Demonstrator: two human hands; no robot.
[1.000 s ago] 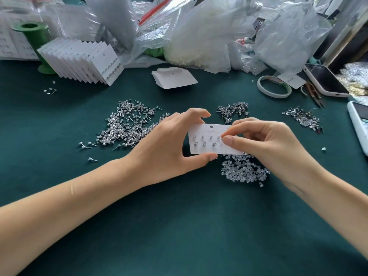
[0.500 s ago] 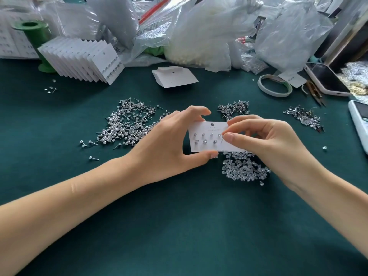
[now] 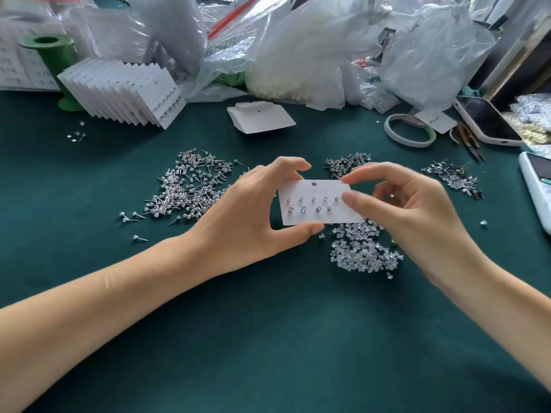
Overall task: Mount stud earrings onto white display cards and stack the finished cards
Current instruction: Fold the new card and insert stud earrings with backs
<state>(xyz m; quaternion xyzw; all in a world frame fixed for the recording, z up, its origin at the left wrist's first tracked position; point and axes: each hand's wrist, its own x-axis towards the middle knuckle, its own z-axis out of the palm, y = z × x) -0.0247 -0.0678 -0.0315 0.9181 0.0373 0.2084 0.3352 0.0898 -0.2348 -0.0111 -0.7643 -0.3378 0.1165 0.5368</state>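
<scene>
The left hand grips a white display card at mid-frame, index finger curled over its top edge and thumb under its bottom edge. The right hand pinches the card's right end, thumb on the front and index finger over the top corner, the other fingers loosely curled behind. The card is held above the green table, face toward the camera, with two rows of small studs mounted on it.

Just below the card's right side lies a pile of clear earring backs. Left of the hands spreads a large pile of loose stud earrings; smaller piles sit just above the card and at the right. In the upper left a fanned stack of finished cards leans beside a green spool. Blank cards lie upper centre, before plastic bags. A tape roll and a phone sit upper right.
</scene>
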